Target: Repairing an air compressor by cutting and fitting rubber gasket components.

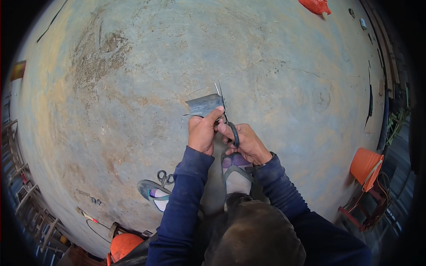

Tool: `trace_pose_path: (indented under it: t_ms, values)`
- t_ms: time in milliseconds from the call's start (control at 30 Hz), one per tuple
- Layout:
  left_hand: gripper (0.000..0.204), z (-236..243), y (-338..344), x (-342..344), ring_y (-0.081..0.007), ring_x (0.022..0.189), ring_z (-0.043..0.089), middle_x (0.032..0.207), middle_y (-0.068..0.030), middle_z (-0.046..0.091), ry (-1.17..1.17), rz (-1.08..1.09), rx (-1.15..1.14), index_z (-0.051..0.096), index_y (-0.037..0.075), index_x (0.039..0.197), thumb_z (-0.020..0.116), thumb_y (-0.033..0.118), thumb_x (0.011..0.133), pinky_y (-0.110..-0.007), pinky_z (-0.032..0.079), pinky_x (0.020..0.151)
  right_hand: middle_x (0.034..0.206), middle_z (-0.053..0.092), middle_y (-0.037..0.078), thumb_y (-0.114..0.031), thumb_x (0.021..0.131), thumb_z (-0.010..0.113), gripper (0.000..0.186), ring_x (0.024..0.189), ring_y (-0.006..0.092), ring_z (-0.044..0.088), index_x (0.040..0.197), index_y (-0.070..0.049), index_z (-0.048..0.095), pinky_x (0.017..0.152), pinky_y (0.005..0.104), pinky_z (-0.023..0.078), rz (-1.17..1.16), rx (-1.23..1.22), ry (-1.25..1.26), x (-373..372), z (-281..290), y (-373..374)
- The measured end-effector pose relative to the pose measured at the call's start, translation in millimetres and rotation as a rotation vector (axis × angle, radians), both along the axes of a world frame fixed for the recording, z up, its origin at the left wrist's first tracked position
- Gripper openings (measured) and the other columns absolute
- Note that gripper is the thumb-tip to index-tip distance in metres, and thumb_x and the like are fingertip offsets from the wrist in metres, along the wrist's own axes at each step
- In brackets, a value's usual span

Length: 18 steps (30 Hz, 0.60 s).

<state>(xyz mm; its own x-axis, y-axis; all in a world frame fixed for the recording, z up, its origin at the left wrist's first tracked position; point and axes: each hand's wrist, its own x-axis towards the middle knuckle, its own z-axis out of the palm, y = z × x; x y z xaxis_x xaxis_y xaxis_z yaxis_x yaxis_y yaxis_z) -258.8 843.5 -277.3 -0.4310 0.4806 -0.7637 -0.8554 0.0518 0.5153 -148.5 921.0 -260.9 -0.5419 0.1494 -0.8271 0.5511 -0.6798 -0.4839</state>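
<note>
My left hand (203, 131) is closed on a dark grey piece of rubber-like sheet (202, 105), thumb on top near its right edge. The sheet sticks out beyond my fingers, slightly curved. My right hand (245, 141) grips a pair of scissors (226, 116) by the black handles. Their blades point away from me and stand slightly apart at the tips, lying along the right edge of the sheet. Both hands are close together above my sandalled right foot (238, 173). Whether the blades are biting into the sheet is hard to make out.
A second pair of scissors (165, 177) lies on the concrete floor (133, 88) by my left sandal (150, 189). An orange bucket (366, 166) stands at the right near a dark red frame (366, 208). An orange object (125, 246) is at lower left; a red bag (316, 5) lies far right.
</note>
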Motion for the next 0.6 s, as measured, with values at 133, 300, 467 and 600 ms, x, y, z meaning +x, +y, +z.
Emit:
trace_pose_path:
  t_ms: [133, 300, 467, 600]
  values:
    - [0.017, 7.5, -1.4, -0.6, -0.0101, 0.05, 0.052, 0.065, -0.0027, 0.06, -0.018, -0.055, 0.017, 0.063, 0.003, 0.071, 0.07, 0.012, 0.085, -0.025, 0.039, 0.043, 0.071, 0.049, -0.002, -0.057, 0.079, 0.072, 0.056, 0.062, 0.0064, 0.049, 0.082, -0.002, 0.063, 0.06, 0.0253, 0.054, -0.056, -0.071, 0.057, 2.1, -1.7, 1.9]
    - [0.013, 3.5, -2.9, -0.4, -0.0093, 0.059, 0.054, 0.07, -0.0027, 0.061, -0.051, -0.069, 0.02, 0.066, 0.001, 0.079, 0.07, 0.012, 0.085, -0.024, 0.04, 0.053, 0.078, 0.052, 0.001, -0.048, 0.084, 0.072, 0.051, 0.061, 0.0062, 0.05, 0.096, 0.001, 0.061, 0.057, 0.0239, 0.056, -0.071, -0.118, 0.073, 6.6, -8.6, 6.0]
    - [0.013, 0.0, -3.9, 2.7, -0.0075, 0.054, 0.049, 0.067, -0.0019, 0.061, -0.042, -0.046, 0.003, 0.068, 0.001, 0.078, 0.071, 0.013, 0.083, -0.021, 0.034, 0.048, 0.077, 0.052, 0.001, -0.048, 0.084, 0.072, 0.053, 0.062, 0.0061, 0.05, 0.1, 0.002, 0.059, 0.054, 0.0231, 0.055, -0.074, -0.126, 0.073, 11.6, -9.2, 5.9]
    - [0.014, 0.2, -3.6, 4.8, -0.007, 0.056, 0.049, 0.068, -0.0017, 0.061, -0.063, -0.03, -0.002, 0.068, 0.0, 0.079, 0.072, 0.014, 0.082, -0.02, 0.034, 0.049, 0.078, 0.053, 0.001, -0.048, 0.083, 0.073, 0.054, 0.064, 0.006, 0.051, 0.101, 0.002, 0.059, 0.053, 0.0224, 0.054, -0.12, -0.149, 0.128, 12.2, -15.7, 6.3]
